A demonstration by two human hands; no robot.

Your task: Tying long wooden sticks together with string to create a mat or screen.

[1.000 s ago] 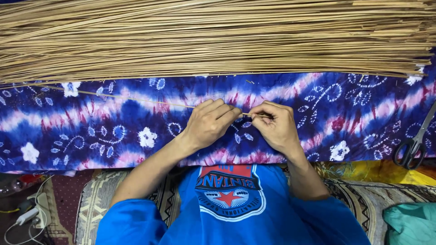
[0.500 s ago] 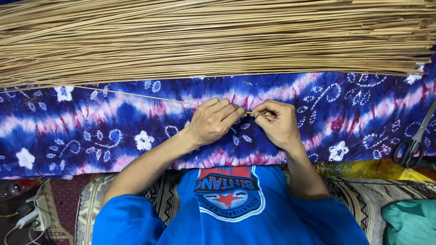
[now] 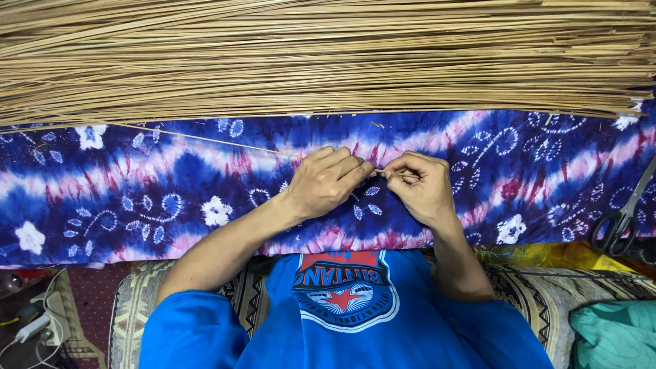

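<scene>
My left hand (image 3: 323,182) and my right hand (image 3: 421,187) meet at the middle of the view, over a blue, purple and pink tie-dye cloth (image 3: 157,191). Both pinch one thin tan stick (image 3: 205,139) that runs from my fingers up and to the left across the cloth. Its right end is hidden in my right fingers. Behind the cloth lies a big pile of similar long tan sticks (image 3: 328,55), spread from edge to edge.
Black-handled scissors (image 3: 623,217) lie on the cloth at the right edge. A teal cloth (image 3: 611,335) sits at the lower right. A white power strip with cables (image 3: 34,326) is at the lower left, beside a patterned cushion (image 3: 133,307).
My hands stay closed on the stick in nearly the same place. The stick's far left end has swung slightly upward toward the pile, and the view has shifted a little.
</scene>
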